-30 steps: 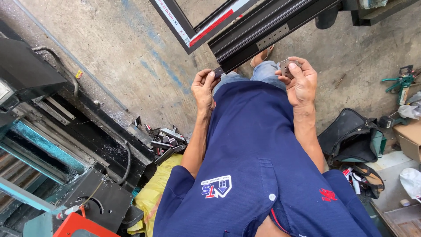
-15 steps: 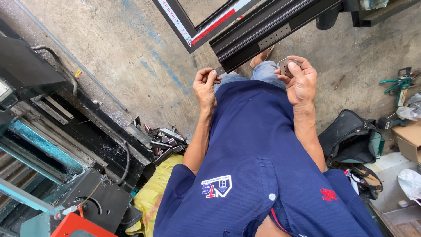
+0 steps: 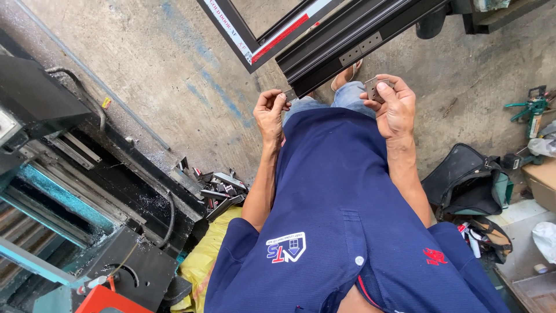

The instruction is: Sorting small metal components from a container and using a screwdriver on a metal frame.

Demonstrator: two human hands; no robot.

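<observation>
My right hand (image 3: 394, 106) holds a small grey metal plate (image 3: 372, 87) with holes, pinched between thumb and fingers. My left hand (image 3: 270, 110) is closed on a small metal piece (image 3: 289, 94) at its fingertips. Both hands are raised in front of my blue shirt, just below a long black aluminium profile (image 3: 353, 36) that crosses the top of the view. A similar grey plate (image 3: 360, 49) is fixed on that profile, above and between my hands.
A black frame corner (image 3: 243, 40) with a red and white strip lies beside the profile. A cutting machine (image 3: 69, 191) fills the left side, with black offcuts (image 3: 219, 191) piled near it. A black tool bag (image 3: 466, 182) and a green tool (image 3: 530, 110) lie on the concrete floor at right.
Both hands have stayed almost in place. The right hand has turned the grey plate slightly between its fingers.
</observation>
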